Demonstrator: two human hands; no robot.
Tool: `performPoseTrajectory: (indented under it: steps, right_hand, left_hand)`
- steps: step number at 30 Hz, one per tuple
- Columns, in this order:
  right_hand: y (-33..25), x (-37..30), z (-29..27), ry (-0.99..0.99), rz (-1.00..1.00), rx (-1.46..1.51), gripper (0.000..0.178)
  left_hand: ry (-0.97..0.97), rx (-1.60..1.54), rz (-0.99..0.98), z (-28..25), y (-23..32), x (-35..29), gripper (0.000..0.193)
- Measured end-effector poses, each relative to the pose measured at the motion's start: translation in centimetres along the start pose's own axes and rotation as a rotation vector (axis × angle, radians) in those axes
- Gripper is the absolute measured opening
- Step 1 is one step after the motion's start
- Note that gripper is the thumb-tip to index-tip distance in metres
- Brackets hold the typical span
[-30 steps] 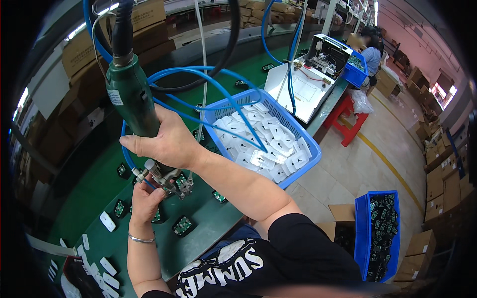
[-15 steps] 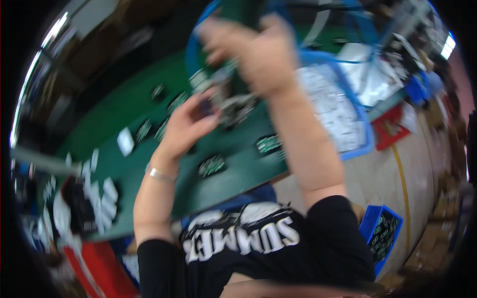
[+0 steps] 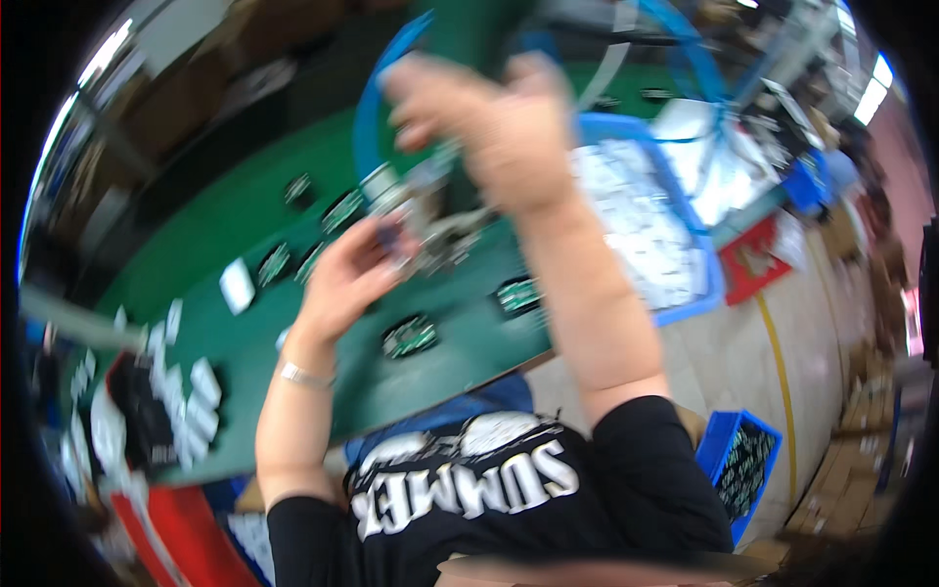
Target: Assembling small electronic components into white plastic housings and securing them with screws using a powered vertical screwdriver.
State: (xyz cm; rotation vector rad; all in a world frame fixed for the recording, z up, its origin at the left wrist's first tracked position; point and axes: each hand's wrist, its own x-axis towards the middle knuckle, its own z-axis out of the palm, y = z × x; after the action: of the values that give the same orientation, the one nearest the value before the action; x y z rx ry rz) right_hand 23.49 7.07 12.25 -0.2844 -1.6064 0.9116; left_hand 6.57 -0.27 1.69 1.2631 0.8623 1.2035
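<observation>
My left hand (image 3: 342, 284), with a metal band at its wrist, is at the metal fixture (image 3: 445, 245) of a bench machine. Its fingers and thumb are curled around a small dark piece (image 3: 391, 235), too blurred to name. Higher up, my right hand (image 3: 494, 127) is raised in front of the machine's dark green body (image 3: 479, 34). Motion smears its bent fingers, so whether they grip anything cannot be made out. Green circuit boards lie near the hands on the green table; one board (image 3: 410, 336) is closest to the front edge, another (image 3: 517, 295) below my right forearm.
A blue tray (image 3: 717, 284) full of white pieces stands to the right. Blue hose (image 3: 364, 127) curves beside the machine. A white piece (image 3: 237, 286) lies on the table (image 3: 293, 391) at left. Low at right is a blue bin (image 3: 712, 452) of dark parts; a red box (image 3: 186, 533) is lower left.
The whole view has shifted slightly, so the table and boards appear a little further left and lower. Both hands keep nearly the same pose at the machine.
</observation>
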Motion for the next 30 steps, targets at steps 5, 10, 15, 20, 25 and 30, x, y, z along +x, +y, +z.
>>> performPoseTrajectory:
  steps: [5, 10, 15, 20, 25, 30]
  right_hand:
    - [-1.5, 0.7, 0.4, 0.051, 0.236, 0.346, 0.023]
    - [-2.1, 0.7, -0.6, 0.016, 0.267, 0.239, 0.027]
    - [-1.7, 0.7, -0.9, 0.038, 0.258, 0.283, 0.031]
    - [-2.0, 0.5, -0.6, 0.050, 0.244, 0.286, 0.030]
    - [-1.6, 0.3, -0.2, 0.060, 0.271, 0.308, 0.030]
    - [-1.2, -0.1, -0.6, 0.018, 0.177, 0.042, 0.014]
  left_hand:
    - [0.081, -0.039, 0.017, -1.3, -1.2, -0.4, 0.062]
    - [0.029, -0.064, 0.043, -0.5, -1.0, 0.4, 0.057]
    - [0.056, -0.042, 0.016, -0.2, -0.9, 0.7, 0.056]
    - [0.053, -0.049, 0.031, -0.2, -0.7, 0.4, 0.056]
    - [0.064, -0.041, 0.015, -0.6, -1.1, -0.4, 0.058]
    - [0.047, 0.010, 0.029, -0.2, -0.7, -0.7, 0.053]
